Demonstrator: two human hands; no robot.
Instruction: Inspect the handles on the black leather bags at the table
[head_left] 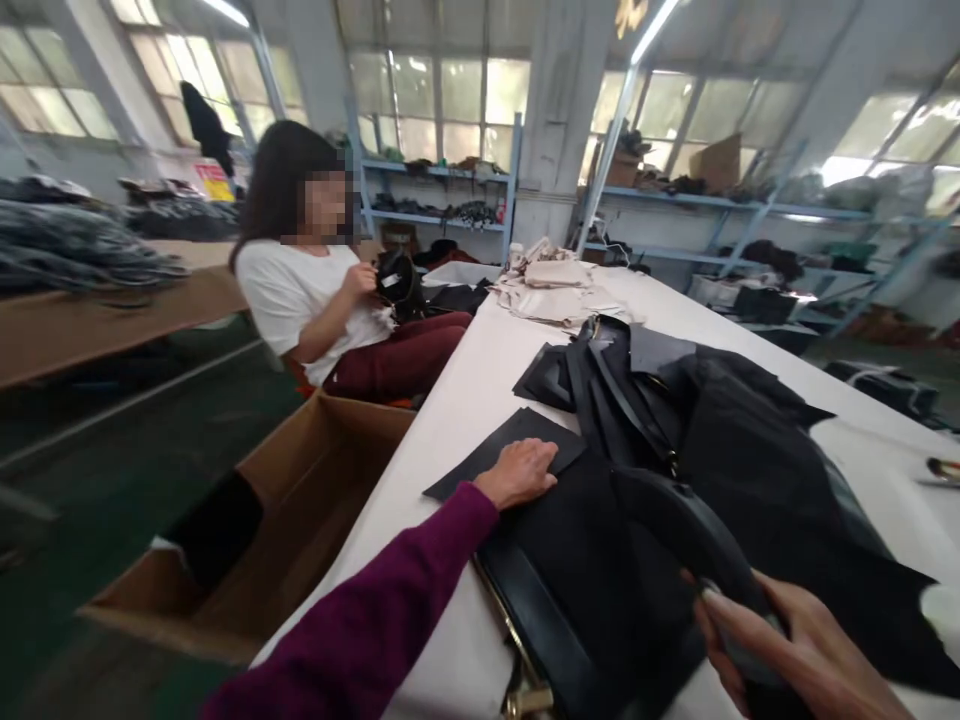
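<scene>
Black bag (600, 560) lay near on the white bench (465, 400), unfinished. Left hand (517, 472) flat, fingers together, on a black panel (502, 450). Right hand (780, 640) clamped on the strap (690, 530). More black pieces (675, 390) piled beyond, untouched.

This is a factory workshop for sewn bags or leather goods. A long white worktop (480, 370) carries heaps of black cut panels (600, 390) and a pile of beige fabric pieces (559, 290). A co-worker (300, 290) sits beside the worktop handling a black piece. An open cardboard box (300, 500) stands on the green floor (112, 470). Blue metal shelving (442, 195) along the wall holds more goods, stacked material (75, 245) lies on a brown bench, and tall factory windows (442, 100) line the hall.
</scene>
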